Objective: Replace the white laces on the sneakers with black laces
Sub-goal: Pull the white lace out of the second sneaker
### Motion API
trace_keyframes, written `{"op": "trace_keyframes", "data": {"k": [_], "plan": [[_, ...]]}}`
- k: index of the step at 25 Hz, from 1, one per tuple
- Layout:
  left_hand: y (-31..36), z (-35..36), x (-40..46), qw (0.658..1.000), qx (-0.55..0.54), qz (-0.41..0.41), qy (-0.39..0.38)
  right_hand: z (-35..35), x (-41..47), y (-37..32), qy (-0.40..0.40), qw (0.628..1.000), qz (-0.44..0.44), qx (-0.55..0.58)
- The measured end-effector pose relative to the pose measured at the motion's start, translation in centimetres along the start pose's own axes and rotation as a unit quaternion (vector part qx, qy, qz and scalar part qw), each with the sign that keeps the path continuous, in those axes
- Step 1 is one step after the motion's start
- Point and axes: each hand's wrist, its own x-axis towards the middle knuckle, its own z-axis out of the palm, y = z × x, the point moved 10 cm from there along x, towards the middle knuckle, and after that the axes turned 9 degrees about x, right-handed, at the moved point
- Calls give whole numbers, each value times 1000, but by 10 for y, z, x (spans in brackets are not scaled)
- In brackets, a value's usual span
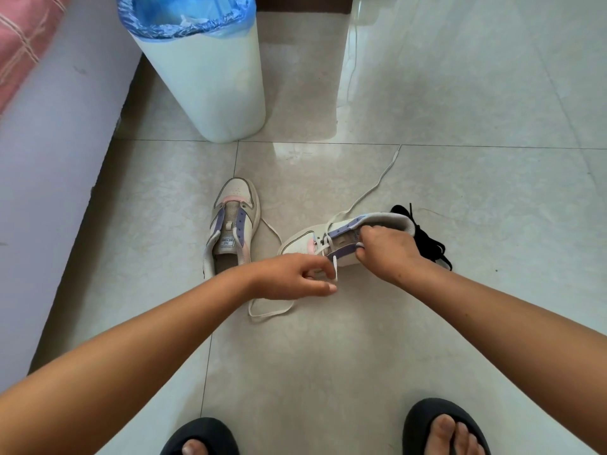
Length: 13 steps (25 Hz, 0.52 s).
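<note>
My right hand (387, 249) grips the tilted sneaker (345, 238) at its tongue. My left hand (292, 275) pinches its white lace (334, 266) in narrow fingers. Black laces (427, 238) lie just behind.

On the tiled floor (328, 372), the unlaced sneaker (231, 224) lies left of the sneaker (331, 239) under both hands. The trash bin (200, 77) stands behind them (closer to the left one). The spare laces (427, 239) lie just right of the held sneaker; two slippered feet (445, 428) are nearest.
</note>
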Motion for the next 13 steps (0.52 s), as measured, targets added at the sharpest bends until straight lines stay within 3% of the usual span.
{"op": "trace_keyframes", "data": {"k": [4,8,13], "plan": [[11,12,-9,996,-85,-9,-38,-3,2,0,2,1000,-1,-16],[23,15,-22,995,-79,-3,-58,-6,3,1,6,1000,5,-17],[36,26,-47,972,-188,12,-138,-3,3,7,12,999,-2,-40]]}}
